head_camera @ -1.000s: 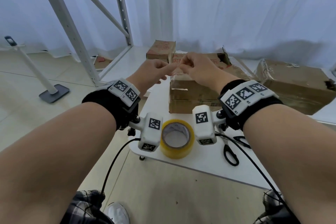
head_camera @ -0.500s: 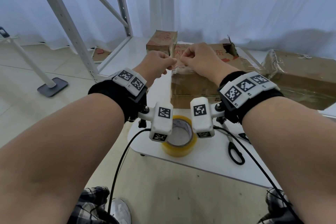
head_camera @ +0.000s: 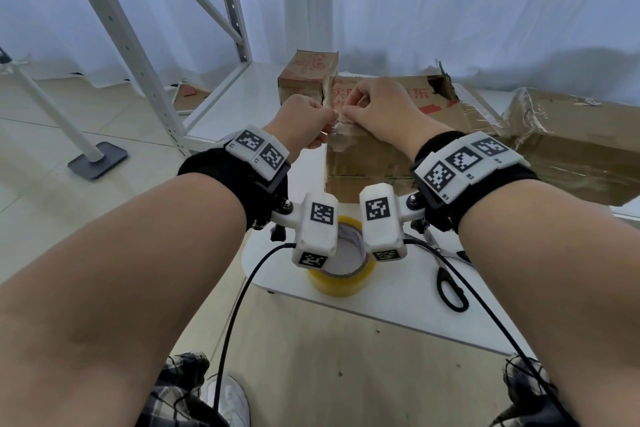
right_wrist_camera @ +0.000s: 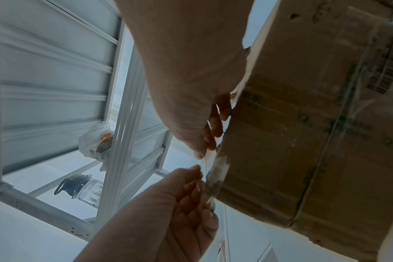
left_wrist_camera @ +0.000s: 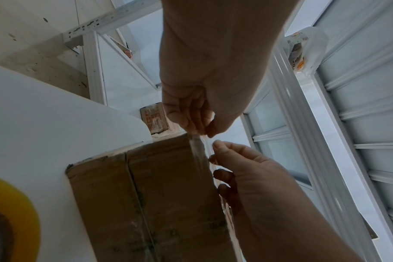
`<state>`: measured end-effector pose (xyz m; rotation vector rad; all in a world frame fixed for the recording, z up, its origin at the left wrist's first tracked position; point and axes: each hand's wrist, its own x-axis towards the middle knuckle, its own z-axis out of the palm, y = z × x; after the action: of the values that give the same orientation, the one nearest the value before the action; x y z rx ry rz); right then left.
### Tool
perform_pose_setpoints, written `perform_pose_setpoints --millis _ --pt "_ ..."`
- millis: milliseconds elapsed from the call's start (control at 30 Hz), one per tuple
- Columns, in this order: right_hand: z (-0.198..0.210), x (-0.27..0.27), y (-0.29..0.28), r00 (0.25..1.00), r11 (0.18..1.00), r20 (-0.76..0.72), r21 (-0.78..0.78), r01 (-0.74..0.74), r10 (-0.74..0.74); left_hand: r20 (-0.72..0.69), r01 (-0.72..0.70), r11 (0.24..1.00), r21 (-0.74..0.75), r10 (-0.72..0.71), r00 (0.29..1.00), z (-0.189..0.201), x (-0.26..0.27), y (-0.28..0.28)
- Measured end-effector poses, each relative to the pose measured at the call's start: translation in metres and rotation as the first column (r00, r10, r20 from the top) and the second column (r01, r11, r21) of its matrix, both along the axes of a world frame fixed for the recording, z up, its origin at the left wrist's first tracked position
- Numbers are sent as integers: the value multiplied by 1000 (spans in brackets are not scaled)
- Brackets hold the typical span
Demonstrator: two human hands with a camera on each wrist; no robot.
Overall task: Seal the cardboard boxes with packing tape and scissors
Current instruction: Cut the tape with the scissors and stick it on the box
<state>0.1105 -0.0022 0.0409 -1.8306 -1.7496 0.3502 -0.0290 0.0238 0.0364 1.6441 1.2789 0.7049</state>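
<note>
Pinching a crumpled strip of clear tape (head_camera: 337,123) between them, the left hand (head_camera: 301,126) and right hand (head_camera: 381,107) meet at the near top corner of a worn brown cardboard box (head_camera: 367,163). Left thumb and fingers (left_wrist_camera: 186,122) are curled onto the strip's upper end; the right hand's fingertips (left_wrist_camera: 220,147) nip it just beside them. The tape is wrinkled, cloudy and stuck down the box's front edge (right_wrist_camera: 215,170). Old tape bands and a printed label cross the box's scuffed sides, and red print shows on its top.

How far the strip runs along the top is hidden behind the hands. A yellow roll of packing tape (head_camera: 341,274) sits at the near edge of the white table (head_camera: 398,305), half covered by the wrist cameras. Black scissors (head_camera: 450,288) lie to its right, their blades hidden under the right wrist.

A small box (head_camera: 304,80) stands behind the main one, and a larger battered box (head_camera: 571,149) lies to the right, cut off by the frame. White metal shelving (head_camera: 138,45) rises at left before pale curtains; the floor is light tile.
</note>
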Motion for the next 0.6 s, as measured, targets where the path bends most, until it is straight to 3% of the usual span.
perform_pose_setpoints --millis 600 --pt "-12 -5 3 997 996 1 50 71 -71 -24 -16 1000 21 16 1000 -7 2 4"
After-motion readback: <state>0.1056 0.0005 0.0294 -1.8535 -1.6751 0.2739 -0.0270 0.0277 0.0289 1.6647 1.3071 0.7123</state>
